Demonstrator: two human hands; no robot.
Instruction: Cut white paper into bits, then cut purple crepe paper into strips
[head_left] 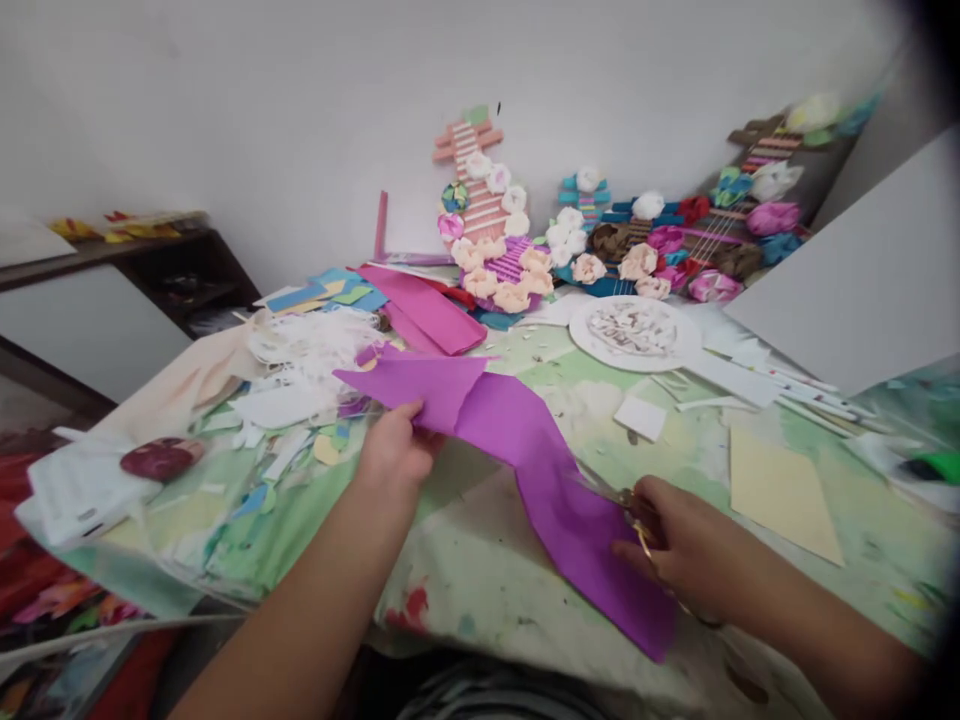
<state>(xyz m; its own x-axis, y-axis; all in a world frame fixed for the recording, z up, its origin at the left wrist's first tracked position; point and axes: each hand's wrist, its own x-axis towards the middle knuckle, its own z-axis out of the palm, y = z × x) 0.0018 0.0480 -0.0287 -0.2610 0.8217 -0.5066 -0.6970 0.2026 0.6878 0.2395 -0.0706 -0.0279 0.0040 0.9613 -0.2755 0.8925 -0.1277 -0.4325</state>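
Purple paper (538,455) in left hand (399,448), scissors (628,497) in right hand (679,540); packet (79,495) marking illegible.

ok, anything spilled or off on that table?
Yes. The cloth has a red stain near its front edge, possibly spilled paint, against the mostly pale green. Also, white shreds lie in a loose, messy heap beyond the left hand.
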